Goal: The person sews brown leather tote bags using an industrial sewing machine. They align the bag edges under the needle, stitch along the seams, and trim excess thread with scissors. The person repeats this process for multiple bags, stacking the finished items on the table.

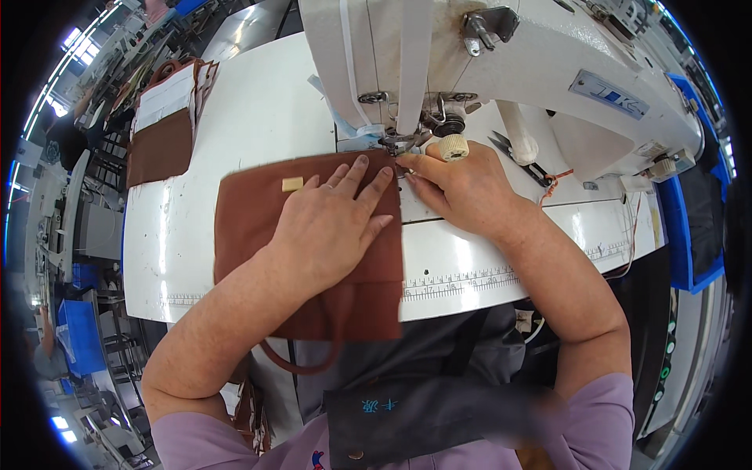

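A brown bag panel (251, 211) lies on the white sewing table, its top right corner at the needle of a sewing machine (352, 70). My left hand (333, 211) rests flat on the panel with the fingers spread, pointing toward the needle. A small pale tag (292, 184) shows on the brown material beside that hand. From the panel's lower end, a looped brown handle (333, 345) hangs over the table edge. My right hand (462, 184) is just right of the needle, thumb and forefinger close together at the panel's edge. Whatever lies between those fingertips is too small to make out.
Black thread snips (525, 160) lie right of my right hand, near an orange cord (554, 184). A stack of brown pieces with white lining (164, 129) sits at the table's far left. A ruler strip (462, 280) runs along the front edge. Blue bins (689, 235) stand at right.
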`<state>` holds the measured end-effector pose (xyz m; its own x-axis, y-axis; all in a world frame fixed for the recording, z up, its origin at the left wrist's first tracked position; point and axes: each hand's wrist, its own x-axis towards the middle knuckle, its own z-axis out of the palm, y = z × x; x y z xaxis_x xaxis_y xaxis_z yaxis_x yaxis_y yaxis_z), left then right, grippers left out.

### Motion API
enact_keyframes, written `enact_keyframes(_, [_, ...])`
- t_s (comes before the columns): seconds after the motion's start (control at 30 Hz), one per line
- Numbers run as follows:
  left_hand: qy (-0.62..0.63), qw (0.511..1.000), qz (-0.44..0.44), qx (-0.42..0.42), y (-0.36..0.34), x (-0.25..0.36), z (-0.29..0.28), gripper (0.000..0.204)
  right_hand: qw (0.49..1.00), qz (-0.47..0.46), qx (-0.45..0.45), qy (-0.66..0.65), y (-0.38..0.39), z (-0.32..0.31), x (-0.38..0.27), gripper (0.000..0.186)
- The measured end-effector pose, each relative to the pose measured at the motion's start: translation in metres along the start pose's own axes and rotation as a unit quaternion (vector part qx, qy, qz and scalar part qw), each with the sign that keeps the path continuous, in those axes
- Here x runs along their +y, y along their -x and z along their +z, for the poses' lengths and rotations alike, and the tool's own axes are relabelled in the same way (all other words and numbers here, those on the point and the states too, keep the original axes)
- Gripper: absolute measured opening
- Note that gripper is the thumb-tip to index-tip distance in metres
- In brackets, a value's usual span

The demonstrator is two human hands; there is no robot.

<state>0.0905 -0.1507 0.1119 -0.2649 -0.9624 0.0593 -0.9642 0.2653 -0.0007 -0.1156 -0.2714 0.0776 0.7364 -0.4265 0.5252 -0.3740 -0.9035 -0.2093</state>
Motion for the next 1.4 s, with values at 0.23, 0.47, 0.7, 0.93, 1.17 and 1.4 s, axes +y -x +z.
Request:
enact_keyframes(0.23, [0.086,0.992,0.038,0.079,0.004,-0.011,0.018,0.06,1.0,0.018,0.002,0.014,0.0,-0.004,-0.006,0.024])
enact_keyframes(0.47, [0.169,0.982,0.062,0.05,0.0,-0.026,0.015,0.063,1.0,-0.007,-0.025,-0.005,0.0,-0.006,-0.008,0.032])
enact_keyframes(0.7, [0.152,0.985,0.07,0.044,-0.012,-0.04,0.017,0.064,0.999,0.01,-0.029,0.016,0.0,-0.006,-0.01,0.034])
enact_keyframes(0.93, [0.152,0.984,0.091,0.037,-0.017,-0.046,0.016,0.063,0.999,0.007,-0.024,0.022,0.001,-0.008,-0.009,0.035])
enact_keyframes(1.17, [0.044,0.988,0.128,0.072,-0.015,-0.043,0.012,0.061,1.0,0.0,-0.023,0.014,0.002,-0.01,-0.008,0.028])
enact_keyframes(1.4, [0.121,0.981,0.143,0.053,0.021,0.008,0.002,0.051,0.996,-0.081,-0.004,-0.021,0.011,-0.016,-0.005,0.016])
